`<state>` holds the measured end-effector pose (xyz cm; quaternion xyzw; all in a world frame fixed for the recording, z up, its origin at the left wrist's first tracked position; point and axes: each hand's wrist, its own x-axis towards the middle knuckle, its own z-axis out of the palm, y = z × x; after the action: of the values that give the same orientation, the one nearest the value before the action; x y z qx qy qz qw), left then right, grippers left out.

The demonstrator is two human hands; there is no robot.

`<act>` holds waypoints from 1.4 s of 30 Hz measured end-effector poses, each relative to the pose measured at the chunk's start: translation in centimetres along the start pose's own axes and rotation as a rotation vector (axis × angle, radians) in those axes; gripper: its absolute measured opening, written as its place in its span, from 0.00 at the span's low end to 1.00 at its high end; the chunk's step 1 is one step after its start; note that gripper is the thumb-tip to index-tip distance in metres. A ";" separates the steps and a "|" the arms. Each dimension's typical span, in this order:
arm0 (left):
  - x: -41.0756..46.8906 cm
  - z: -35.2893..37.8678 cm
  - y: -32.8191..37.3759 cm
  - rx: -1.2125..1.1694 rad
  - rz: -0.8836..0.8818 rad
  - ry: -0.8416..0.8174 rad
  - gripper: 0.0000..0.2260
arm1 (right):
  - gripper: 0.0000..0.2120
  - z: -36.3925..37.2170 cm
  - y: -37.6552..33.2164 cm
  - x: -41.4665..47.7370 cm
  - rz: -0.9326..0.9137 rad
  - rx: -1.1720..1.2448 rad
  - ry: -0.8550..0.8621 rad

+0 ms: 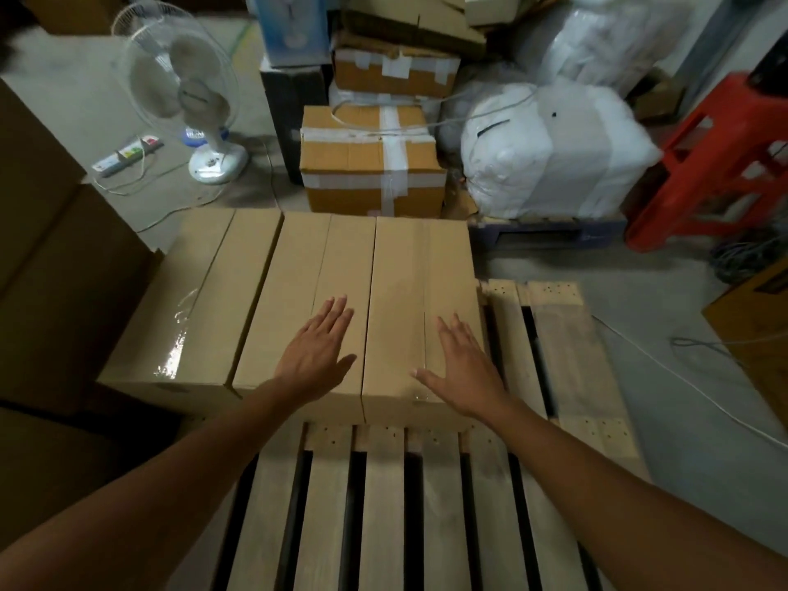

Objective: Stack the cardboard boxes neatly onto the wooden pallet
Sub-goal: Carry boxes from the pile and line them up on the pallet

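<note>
Three long tan cardboard boxes lie side by side on the far part of the wooden pallet (383, 505): a left box (192, 300) with shiny tape, a middle box (298, 283) and a right box (418, 270). My left hand (317, 356) lies flat with straight fingers on the top of the middle box near its front end. My right hand (464, 368) lies flat on the top of the right box, close to its right edge. Neither hand holds anything.
Bare pallet slats stretch in front of the boxes and to their right (567, 356). Behind stand a taped box (371, 164), white wrapped bundles (554, 155), a white fan (192, 91) and a red stool (720, 164). Large cartons (51, 249) rise at left. Cables cross the floor at right.
</note>
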<state>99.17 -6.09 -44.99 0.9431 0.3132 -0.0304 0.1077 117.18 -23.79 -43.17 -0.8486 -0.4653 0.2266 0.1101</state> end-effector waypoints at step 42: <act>-71.3 -28.2 6.2 -0.498 -0.412 0.630 0.32 | 0.38 -6.7 -35.1 -59.3 -0.411 0.539 0.105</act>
<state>45.45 -46.33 -7.49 0.7696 0.5099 0.3136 0.2223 66.94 -54.40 -6.63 -0.6880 -0.5437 0.2703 0.3975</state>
